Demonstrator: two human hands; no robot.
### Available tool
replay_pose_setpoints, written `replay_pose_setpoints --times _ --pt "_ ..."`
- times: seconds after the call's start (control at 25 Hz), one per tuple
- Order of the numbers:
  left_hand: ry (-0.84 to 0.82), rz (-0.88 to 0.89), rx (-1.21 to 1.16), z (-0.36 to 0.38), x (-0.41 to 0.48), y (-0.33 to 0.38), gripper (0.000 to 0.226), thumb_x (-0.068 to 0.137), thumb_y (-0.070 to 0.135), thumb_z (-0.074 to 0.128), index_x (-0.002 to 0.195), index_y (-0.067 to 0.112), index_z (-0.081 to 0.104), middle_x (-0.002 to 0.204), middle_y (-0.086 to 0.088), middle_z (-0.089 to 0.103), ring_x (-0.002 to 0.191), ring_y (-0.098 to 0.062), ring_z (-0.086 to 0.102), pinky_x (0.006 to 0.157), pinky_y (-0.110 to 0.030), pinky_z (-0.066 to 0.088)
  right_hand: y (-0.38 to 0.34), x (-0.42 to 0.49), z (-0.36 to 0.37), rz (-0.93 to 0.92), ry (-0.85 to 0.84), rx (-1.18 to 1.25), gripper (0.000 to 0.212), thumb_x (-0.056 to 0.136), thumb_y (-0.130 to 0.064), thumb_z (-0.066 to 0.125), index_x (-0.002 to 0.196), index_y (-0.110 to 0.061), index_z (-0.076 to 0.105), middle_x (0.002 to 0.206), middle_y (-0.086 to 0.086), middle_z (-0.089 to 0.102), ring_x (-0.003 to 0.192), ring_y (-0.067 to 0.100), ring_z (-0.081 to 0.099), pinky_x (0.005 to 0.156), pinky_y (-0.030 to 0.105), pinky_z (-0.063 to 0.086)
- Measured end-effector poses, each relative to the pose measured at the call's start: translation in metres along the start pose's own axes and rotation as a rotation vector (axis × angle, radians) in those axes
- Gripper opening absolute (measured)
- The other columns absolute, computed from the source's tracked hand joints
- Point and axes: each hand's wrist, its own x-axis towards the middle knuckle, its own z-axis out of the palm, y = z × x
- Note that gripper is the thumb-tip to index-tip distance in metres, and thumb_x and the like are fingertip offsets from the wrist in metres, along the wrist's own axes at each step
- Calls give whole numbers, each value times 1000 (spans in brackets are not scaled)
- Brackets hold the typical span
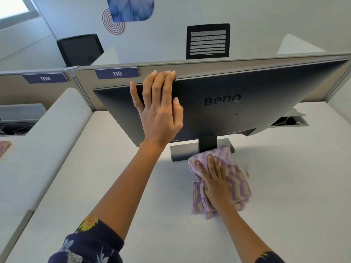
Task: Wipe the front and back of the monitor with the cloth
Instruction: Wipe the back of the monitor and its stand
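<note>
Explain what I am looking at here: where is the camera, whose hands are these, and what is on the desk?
No machine here: a person works with bare hands, and the single picture comes from a camera worn on the head, looking down. The left hand lies flat on the back of the dark grey flat-panel monitor, its fingers reaching the top edge. The right hand presses flat on a purple-and-cream striped cloth that lies on the white desk, touching the monitor's dark rectangular stand base. Neither hand grips anything. Behind stands a grey partition tagged 110.
</note>
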Motion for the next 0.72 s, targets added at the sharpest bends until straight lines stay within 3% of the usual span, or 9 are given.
replay_pose_setpoints --times 0.2,0.4,0.52,0.64,0.72 --pt "-7 -2 6 -1 1 1 46 90 23 53 136 14 52 137 -5 54 138 -21 33 116 -58 14 -1 46 -25 -3 28 -31 83 92 -26 61 156 -32 9 164 13 9 150 38 8 119 55 20" --pt "-6 -16 15 -3 0 2 47 90 22 55 135 13 54 136 -5 54 138 -21 33 116 -58 13 -23 54 -28 70 87 -61 77 87 -20 63 153 -34 26 163 13 14 149 40 10 110 66 26" --pt "-11 -13 5 -4 1 3 46 90 22 55 135 13 54 137 -5 54 138 -20 32 116 -59 14 -23 30 -13 -69 -15 -182 70 84 -21 65 148 -26 40 163 7 17 149 37 15 106 70 24" --pt "-16 -16 3 -4 1 2 46 90 23 56 135 14 54 137 -5 55 138 -21 33 116 -58 15 -14 23 -9 -262 -137 -341 61 84 -31 71 140 -20 50 160 6 27 147 33 20 104 65 32" --pt "-20 -18 9 -3 1 2 46 90 24 56 135 14 55 137 -4 55 138 -21 34 117 -57 14 -9 38 -21 -355 -134 -410 59 89 -33 62 144 -20 45 158 7 30 145 31 23 106 62 31"
